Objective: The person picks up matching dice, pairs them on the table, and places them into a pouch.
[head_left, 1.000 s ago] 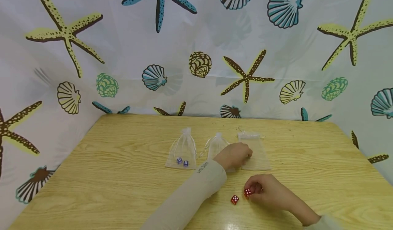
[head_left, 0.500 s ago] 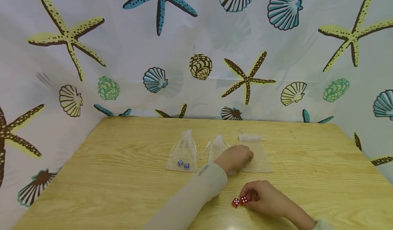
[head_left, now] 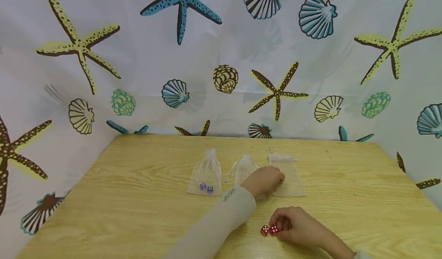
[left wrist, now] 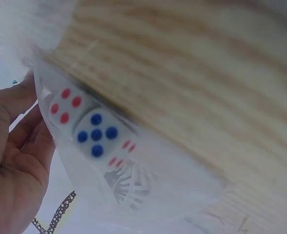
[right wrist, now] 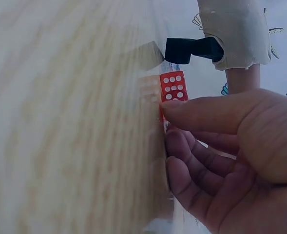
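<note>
Two red dice with white pips sit side by side on the wooden table. My right hand (head_left: 300,226) pinches the right red die (head_left: 274,230), and the left red die (head_left: 264,230) is right beside it. In the right wrist view my thumb presses a red die (right wrist: 172,85). My left hand (head_left: 266,180) is bent over the middle sheer bag (head_left: 244,170) and reaches the left part of the right sheer bag (head_left: 290,174). White dice (left wrist: 97,131) with red and blue pips are in a sheer bag (left wrist: 177,180) in the left wrist view; my left fingertips are hidden behind it.
The left sheer bag (head_left: 207,170), gathered at its top, contains two blue dice (head_left: 206,188). The bags lie in a row toward the back of the wooden table (head_left: 138,197). A shell-and-starfish curtain (head_left: 221,40) hangs behind and at both sides.
My right hand has brought its red die left and toward me, so that it now stands beside the other one. The left hand has stayed over the bags.
</note>
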A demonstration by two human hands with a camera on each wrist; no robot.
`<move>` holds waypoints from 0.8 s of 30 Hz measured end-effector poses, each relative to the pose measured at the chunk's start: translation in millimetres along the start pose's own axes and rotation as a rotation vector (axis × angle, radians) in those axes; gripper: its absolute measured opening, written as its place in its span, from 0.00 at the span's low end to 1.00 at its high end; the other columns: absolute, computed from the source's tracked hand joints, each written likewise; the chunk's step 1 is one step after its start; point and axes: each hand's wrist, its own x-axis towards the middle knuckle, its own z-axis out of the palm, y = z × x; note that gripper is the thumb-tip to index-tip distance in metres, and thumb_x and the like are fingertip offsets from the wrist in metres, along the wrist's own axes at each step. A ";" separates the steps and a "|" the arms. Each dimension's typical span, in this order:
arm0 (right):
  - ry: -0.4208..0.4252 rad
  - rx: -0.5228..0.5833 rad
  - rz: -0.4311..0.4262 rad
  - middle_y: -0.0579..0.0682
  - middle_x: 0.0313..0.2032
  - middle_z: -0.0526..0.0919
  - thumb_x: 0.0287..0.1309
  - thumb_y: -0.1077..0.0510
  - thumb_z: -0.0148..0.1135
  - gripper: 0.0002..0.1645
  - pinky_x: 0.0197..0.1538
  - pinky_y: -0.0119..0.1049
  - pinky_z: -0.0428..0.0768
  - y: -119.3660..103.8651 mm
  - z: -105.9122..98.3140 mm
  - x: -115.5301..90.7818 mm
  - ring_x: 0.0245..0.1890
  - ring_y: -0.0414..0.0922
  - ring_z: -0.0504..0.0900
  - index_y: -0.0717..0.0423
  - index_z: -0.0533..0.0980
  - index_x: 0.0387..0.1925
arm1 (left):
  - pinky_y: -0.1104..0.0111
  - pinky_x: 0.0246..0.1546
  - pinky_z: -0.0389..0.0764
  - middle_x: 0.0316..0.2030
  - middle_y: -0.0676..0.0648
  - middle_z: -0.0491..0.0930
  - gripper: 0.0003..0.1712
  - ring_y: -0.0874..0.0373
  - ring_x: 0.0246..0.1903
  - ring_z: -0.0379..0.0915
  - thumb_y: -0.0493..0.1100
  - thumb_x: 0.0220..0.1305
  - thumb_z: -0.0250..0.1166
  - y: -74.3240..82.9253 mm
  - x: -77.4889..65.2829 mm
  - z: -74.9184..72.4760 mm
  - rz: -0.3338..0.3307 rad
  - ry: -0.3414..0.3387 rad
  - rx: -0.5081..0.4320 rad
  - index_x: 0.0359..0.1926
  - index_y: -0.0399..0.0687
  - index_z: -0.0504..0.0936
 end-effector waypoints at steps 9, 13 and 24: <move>0.024 0.062 0.028 0.43 0.28 0.77 0.46 0.64 0.70 0.14 0.30 0.26 0.75 8.7 3.8 -5.0 0.27 0.29 0.73 0.57 0.77 0.37 | 0.73 0.30 0.68 0.27 0.54 0.71 0.07 0.62 0.27 0.63 0.37 0.64 0.62 0.3 -2.7 2.9 0.047 0.020 0.035 0.28 0.51 0.76; 0.023 0.093 0.059 0.45 0.29 0.77 0.45 0.64 0.70 0.15 0.30 0.26 0.76 9.9 3.7 -7.4 0.27 0.31 0.73 0.57 0.77 0.38 | 0.74 0.28 0.65 0.26 0.54 0.69 0.12 0.62 0.26 0.61 0.36 0.64 0.60 2.2 -3.2 2.1 0.030 0.021 0.009 0.23 0.50 0.74; 0.013 0.125 0.030 0.47 0.30 0.77 0.45 0.63 0.71 0.17 0.31 0.27 0.77 10.3 -0.5 -7.6 0.28 0.31 0.74 0.58 0.76 0.39 | 0.74 0.27 0.65 0.30 0.55 0.70 0.15 0.63 0.27 0.61 0.50 0.63 0.64 1.4 0.5 1.7 -0.007 0.006 -0.008 0.22 0.52 0.73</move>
